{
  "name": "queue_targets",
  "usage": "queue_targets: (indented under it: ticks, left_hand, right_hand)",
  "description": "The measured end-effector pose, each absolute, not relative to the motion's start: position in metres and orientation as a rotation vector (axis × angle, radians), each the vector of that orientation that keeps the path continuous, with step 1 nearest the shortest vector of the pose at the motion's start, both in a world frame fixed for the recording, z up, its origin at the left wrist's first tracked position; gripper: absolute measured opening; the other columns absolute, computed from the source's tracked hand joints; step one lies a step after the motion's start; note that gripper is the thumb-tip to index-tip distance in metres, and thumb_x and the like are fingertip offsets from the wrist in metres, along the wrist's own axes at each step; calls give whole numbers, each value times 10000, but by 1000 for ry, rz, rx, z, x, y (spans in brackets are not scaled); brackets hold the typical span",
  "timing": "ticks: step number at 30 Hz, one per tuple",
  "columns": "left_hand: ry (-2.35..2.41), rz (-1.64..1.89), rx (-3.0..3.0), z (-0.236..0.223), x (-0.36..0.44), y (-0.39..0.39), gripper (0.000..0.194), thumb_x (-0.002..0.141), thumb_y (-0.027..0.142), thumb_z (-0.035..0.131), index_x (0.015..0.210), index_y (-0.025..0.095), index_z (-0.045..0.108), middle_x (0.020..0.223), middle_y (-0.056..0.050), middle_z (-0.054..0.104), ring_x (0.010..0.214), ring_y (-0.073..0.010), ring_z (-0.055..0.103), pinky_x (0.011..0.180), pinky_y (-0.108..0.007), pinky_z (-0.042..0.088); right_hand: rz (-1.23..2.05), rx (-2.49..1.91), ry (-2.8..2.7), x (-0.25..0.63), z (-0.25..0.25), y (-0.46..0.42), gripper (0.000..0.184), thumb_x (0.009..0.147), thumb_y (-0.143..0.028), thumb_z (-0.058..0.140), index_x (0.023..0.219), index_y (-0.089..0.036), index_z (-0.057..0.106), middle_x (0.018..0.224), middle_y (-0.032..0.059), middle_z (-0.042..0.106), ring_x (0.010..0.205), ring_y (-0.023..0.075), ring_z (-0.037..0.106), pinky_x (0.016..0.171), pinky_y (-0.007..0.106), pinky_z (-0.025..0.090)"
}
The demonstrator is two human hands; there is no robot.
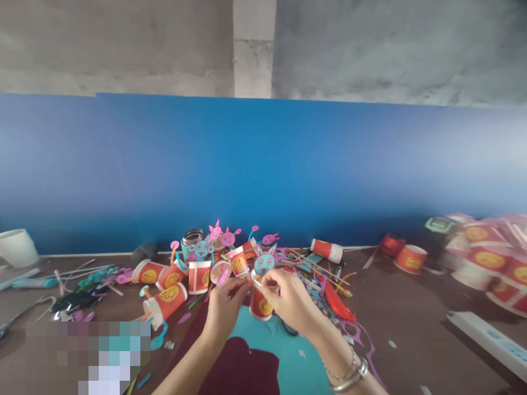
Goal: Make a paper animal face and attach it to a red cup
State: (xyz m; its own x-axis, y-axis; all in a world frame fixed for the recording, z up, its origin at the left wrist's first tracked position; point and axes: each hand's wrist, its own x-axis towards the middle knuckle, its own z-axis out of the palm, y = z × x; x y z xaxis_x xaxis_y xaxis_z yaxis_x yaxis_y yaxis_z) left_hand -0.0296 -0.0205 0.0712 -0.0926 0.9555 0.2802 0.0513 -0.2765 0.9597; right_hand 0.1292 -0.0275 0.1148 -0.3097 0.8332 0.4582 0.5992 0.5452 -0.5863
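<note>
A red paper cup [261, 305] with a yellow print stands upright in front of me, and a blue paper animal face [264, 264] with pointed ears shows just above its rim. My left hand [227, 300] is closed in a pinch at the cup's left rim; what lies between its fingertips is hidden. From the other side my right hand [293, 300] has thumb and fingers closed on the cup's upper edge. Beneath the cup lies a teal paper sheet [298, 373], with a dark maroon sheet [242, 370] over part of it.
Several decorated cups lie or stand left of my hands, one a tipped red cup [167, 303]. Paper scraps and a red-orange tool [340, 302] lie to the right. Farther right are stacked cups [489, 255] and a white power strip [494, 340]. A blue partition [263, 170] closes the back.
</note>
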Motion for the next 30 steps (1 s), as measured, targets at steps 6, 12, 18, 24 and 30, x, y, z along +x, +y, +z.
queue_targets:
  ticks: [6,12,18,24,30]
  left_hand:
    - [1196,1525,1973,72,-36,-24,180,763,253,627,917,262,719,857,-84,703,811,-244,611,762,-328,434]
    - [1288,1464,2359,69,-40,-25,183,831,215,527,929,226,682,804,-86,689,754,-235,603,717,-335,436]
    - [1280,1467,2633,63,-42,-23,172,873,159,438,879,187,607,757,-63,633,721,-201,571,673,-319,433]
    - [1260,1435,2699,62,-43,-22,167,869,132,415,755,170,531,697,-46,554,696,-189,506,647,-320,395]
    - [1264,1384,2388,69,-42,-21,115,879,207,450,801,181,530,736,-36,563,714,-175,523,659,-294,409]
  right_hand:
    - [394,-1161,-2037,129,109,-25,116,835,-199,523,721,-194,549,713,9,642,673,153,594,609,228,409]
    - [442,-1135,-2045,128,110,-28,163,859,-228,495,706,-191,538,710,13,639,662,146,589,616,228,413]
    - [530,-1146,-2030,127,114,-30,123,833,-186,495,719,-185,541,695,1,632,652,132,577,614,214,398]
    - [598,-1125,-2027,126,117,-31,95,814,-168,505,732,-183,551,714,-4,637,676,129,582,616,206,387]
    - [540,-1145,-2044,129,119,-32,125,831,-189,501,711,-186,537,684,-14,610,638,119,551,586,203,365]
